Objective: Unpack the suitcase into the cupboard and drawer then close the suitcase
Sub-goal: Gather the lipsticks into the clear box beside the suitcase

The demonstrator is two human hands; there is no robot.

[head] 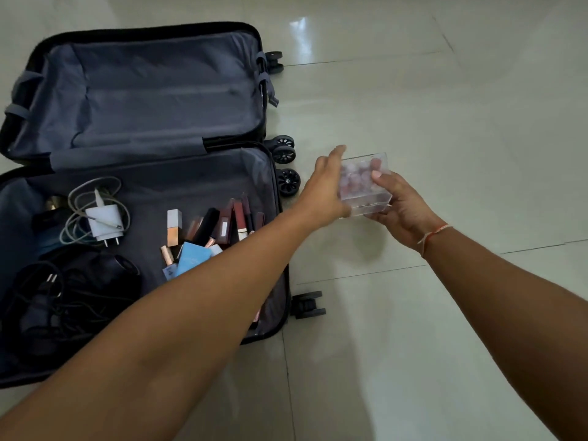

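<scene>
Clear plastic box (pixel 366 186) of pinkish round pieces sits between our hands: right hand (pixel 402 208) curls under it, thumb on its lid, while left hand (pixel 324 189) lies against its side, fingers fairly straight. Left of those fingers the open suitcase (pixel 152 90) lies on the tiled floor (pixel 445 106), holding lipsticks (pixel 235 218), a white charger (pixel 105 222) and black cables (pixel 63 300).

**What I'm wearing**

My arms are bare to the frame edge, no sleeves showing. My right wrist carries a thin thread band (pixel 433 237), orange-red and pale strands twisted together. My left wrist has nothing on it.
</scene>
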